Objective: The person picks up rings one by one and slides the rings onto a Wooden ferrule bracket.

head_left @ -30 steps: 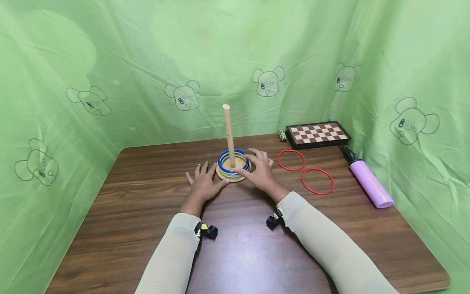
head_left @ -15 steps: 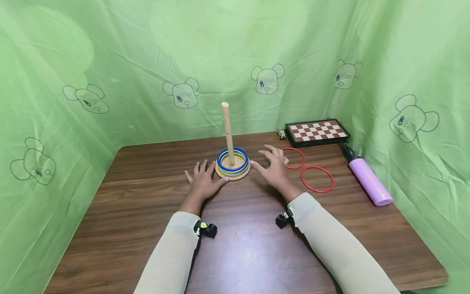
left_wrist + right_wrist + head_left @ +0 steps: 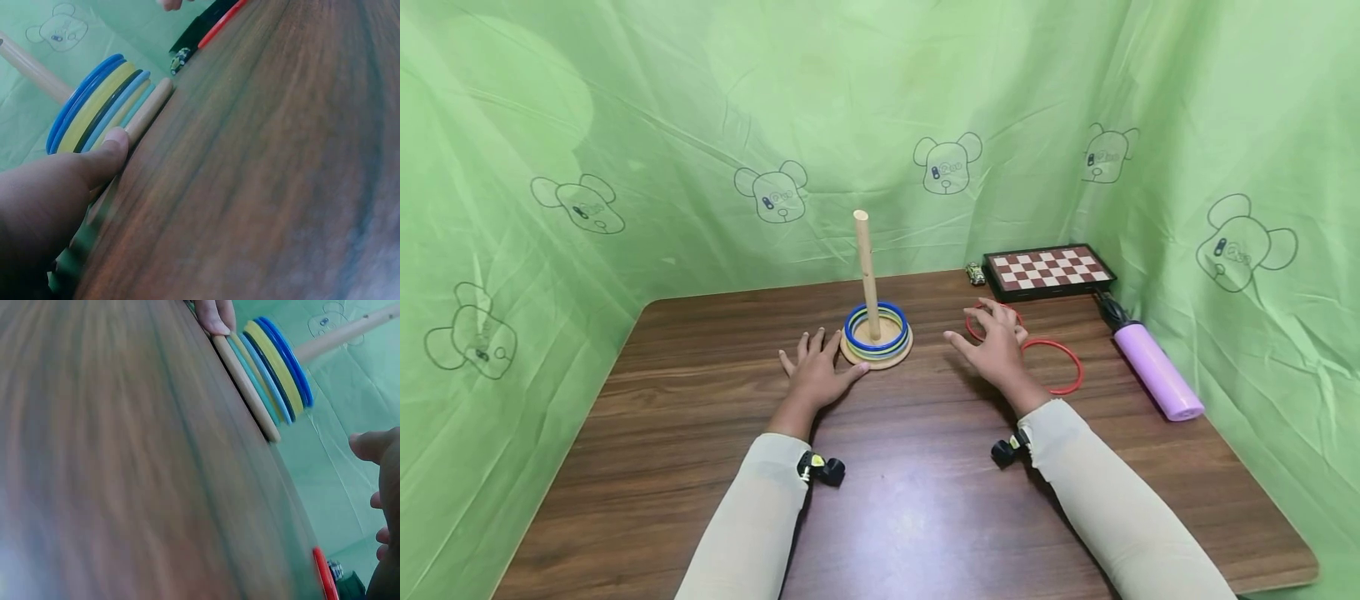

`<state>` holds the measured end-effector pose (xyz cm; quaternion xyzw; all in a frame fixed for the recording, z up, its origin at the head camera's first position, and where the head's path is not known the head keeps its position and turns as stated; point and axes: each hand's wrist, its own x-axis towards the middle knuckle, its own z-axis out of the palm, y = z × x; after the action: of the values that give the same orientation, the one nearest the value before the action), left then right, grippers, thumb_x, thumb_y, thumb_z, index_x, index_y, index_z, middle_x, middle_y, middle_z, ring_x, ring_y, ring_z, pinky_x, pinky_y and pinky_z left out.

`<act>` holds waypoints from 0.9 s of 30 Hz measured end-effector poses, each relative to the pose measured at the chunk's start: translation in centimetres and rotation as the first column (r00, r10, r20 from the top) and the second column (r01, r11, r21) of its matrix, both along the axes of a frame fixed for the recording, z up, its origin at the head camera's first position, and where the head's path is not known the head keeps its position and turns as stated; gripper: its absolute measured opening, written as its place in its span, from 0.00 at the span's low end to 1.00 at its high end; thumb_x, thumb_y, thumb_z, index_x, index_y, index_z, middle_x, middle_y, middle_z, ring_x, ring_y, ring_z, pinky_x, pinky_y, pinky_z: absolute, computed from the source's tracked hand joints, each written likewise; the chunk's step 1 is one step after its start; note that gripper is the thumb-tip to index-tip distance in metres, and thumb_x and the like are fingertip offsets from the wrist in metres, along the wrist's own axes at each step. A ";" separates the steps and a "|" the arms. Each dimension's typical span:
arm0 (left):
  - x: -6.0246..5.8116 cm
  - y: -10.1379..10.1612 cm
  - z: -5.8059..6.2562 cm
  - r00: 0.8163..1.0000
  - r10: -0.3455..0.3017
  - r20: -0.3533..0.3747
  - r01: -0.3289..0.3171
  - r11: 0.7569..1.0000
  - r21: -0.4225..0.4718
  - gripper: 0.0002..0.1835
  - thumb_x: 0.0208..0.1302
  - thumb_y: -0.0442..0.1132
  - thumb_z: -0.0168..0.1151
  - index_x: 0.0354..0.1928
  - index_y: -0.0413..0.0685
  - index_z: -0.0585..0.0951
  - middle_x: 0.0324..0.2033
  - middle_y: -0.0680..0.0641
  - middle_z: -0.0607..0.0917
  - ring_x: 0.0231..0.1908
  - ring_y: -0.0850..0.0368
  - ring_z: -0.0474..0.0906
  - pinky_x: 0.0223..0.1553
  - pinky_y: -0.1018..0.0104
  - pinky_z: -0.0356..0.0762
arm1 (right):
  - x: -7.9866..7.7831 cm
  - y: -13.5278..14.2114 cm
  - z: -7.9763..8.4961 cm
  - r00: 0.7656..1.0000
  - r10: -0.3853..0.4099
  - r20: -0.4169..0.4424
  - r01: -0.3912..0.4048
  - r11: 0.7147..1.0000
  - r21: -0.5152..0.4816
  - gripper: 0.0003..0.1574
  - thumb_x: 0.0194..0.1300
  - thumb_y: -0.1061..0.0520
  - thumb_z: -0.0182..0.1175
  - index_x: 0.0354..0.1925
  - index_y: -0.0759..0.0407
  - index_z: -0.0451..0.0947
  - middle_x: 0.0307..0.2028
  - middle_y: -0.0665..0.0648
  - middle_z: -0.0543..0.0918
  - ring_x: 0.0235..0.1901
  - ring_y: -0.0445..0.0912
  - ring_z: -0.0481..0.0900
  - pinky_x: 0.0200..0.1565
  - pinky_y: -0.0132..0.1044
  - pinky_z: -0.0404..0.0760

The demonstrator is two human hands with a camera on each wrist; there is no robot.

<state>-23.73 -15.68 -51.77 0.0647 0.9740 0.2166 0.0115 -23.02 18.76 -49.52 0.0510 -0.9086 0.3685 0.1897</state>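
A wooden peg (image 3: 867, 267) stands upright on a round wooden base (image 3: 891, 362). Around its foot lies a stack of rings, with blue rings (image 3: 905, 333) on top and yellow, dark, light blue and teal ones below, seen edge-on in the left wrist view. My left hand (image 3: 816, 375) rests beside the base, fingers spread, its thumb (image 3: 114, 142) touching the base's edge. To the right, my right hand (image 3: 1000, 346) hovers with fingers spread and holds nothing. It overlaps a red ring (image 3: 1019, 317) on the table; a second red ring (image 3: 1079, 367) lies just right of it.
A red-and-white checkered board (image 3: 1051, 271) in a black frame lies at the back right, with a small toy car (image 3: 975, 274) beside it. A purple pump (image 3: 1159, 372) lies near the right edge of the brown table (image 3: 700, 350). Green curtains (image 3: 850, 100) surround the table.
My right hand has left the ring stack and moved right, over to the red rings. The left hand stays in place at the base.
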 end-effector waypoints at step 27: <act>0.2 0.1 0.5 1.000 -0.009 -0.003 0.009 1.000 0.012 0.55 0.67 0.81 0.58 0.87 0.59 0.62 0.87 0.37 0.55 0.87 0.28 0.41 0.76 0.14 0.23 | -1.2 4.5 -0.8 0.968 -0.186 0.168 0.140 0.958 0.250 0.52 0.61 0.28 0.76 0.69 0.60 0.79 0.77 0.74 0.67 0.73 0.74 0.58 0.66 0.85 0.49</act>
<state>-23.54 -15.58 -51.29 0.0697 0.9724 0.2222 0.0106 -24.20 23.23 -50.30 -0.0375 -0.9610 0.2440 0.1248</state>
